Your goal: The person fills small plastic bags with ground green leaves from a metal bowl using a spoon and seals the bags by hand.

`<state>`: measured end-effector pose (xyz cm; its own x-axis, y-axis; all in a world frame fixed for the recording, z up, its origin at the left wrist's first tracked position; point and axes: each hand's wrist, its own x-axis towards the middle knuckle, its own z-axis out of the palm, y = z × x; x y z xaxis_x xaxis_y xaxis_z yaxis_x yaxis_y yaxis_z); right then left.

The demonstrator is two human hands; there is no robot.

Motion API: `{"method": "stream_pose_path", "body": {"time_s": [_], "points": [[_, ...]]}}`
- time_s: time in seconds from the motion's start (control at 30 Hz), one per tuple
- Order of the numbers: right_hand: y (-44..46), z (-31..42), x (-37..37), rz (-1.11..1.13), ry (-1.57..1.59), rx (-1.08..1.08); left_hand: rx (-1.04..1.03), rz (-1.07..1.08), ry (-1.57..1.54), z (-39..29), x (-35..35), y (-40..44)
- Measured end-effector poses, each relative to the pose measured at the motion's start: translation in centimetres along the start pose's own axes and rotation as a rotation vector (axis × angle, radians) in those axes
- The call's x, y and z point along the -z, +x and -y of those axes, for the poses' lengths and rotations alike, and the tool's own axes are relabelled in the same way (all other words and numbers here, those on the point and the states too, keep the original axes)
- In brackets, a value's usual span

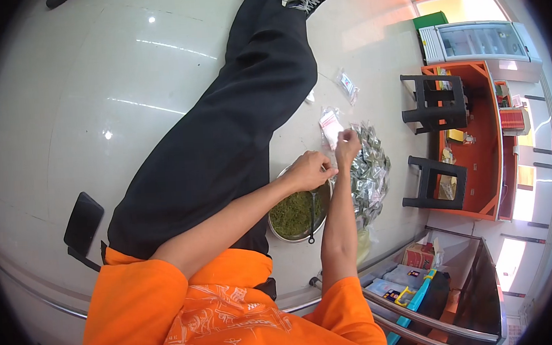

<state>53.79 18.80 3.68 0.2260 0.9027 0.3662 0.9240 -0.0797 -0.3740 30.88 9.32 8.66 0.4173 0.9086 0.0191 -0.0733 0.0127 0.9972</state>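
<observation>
My left hand (310, 170) is above the edge of a metal bowl (291, 240), its fingers pinched together. Whatever they grip is too small to make out. My right hand (348, 146) is just beyond, also with closed fingers, beside a pack of clear plastic zip bags (331, 128); what it holds is unclear. Shredded green herb (292, 214) fills much of the bowl, and a dark-handled utensil (313, 217) leans across its rim. Right of my right forearm lies a heap of small clear packets (369, 173) with green contents.
Another plastic packet (347, 86) lies farther along the tiled floor. Two dark stools (438, 181) stand by an orange shelf unit (477, 160) at right. A metal-railed rack (437, 327) is near my right elbow. My trousered leg (223, 131) stretches along the bowl's left.
</observation>
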Motion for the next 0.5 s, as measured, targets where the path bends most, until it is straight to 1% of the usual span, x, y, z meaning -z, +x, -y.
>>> {"method": "stream_pose_path", "body": {"time_s": [0.03, 0.07, 0.1, 0.13, 0.17, 0.2, 0.23, 0.27, 0.3, 0.33, 0.37, 0.4, 0.5], "points": [[-0.5, 0.8, 0.9, 0.005, -0.001, 0.003, 0.044, -0.008, -0.014, 0.0, 0.0, 0.1], [-1.3, 2.4, 2.6, -0.069, 0.082, -0.007, 0.047, -0.013, -0.018, 0.0, 0.0, 0.2], [-2.3, 4.2, 4.3, -0.141, 0.164, -0.018, 0.113, -0.049, -0.126, 0.0, 0.0, 0.4], [-3.6, 5.3, 5.6, -0.132, 0.163, -0.019, 0.182, -0.083, -0.235, 0.1, -0.1, 0.5], [-5.2, 6.3, 6.9, -0.158, 0.233, 0.021, 0.192, -0.083, -0.239, 0.0, -0.1, 0.6], [-6.9, 7.1, 8.0, -0.188, 0.3, 0.055, 0.258, -0.056, -0.439, -0.2, 0.0, 0.6], [-8.7, 7.9, 9.3, -0.186, 0.292, 0.039, 0.325, -0.023, -0.638, -0.2, 0.0, 0.7], [-10.5, 8.7, 10.5, -0.197, 0.183, 0.153, 0.355, 0.041, -0.639, -0.1, -0.2, 0.8], [-12.2, 9.3, 11.5, -0.209, 0.072, 0.267, 0.366, 0.06, -0.639, 0.0, -0.4, 0.6], [-13.7, 9.6, 12.1, -0.216, 0.06, 0.251, 0.353, 0.123, -0.611, 0.2, -0.6, 0.2], [-15.0, 10.1, 12.5, -0.226, 0.017, 0.29, 0.333, 0.183, -0.582, 0.1, -0.6, -0.1], [-16.0, 10.4, 12.7, -0.236, -0.023, 0.332, 0.36, 0.211, -0.529, -0.2, -0.6, -0.4], [-18.4, 10.4, 13.0, -0.259, 0.0, 0.293, 0.396, 0.204, -0.557, -0.6, -1.1, -1.2]]}}
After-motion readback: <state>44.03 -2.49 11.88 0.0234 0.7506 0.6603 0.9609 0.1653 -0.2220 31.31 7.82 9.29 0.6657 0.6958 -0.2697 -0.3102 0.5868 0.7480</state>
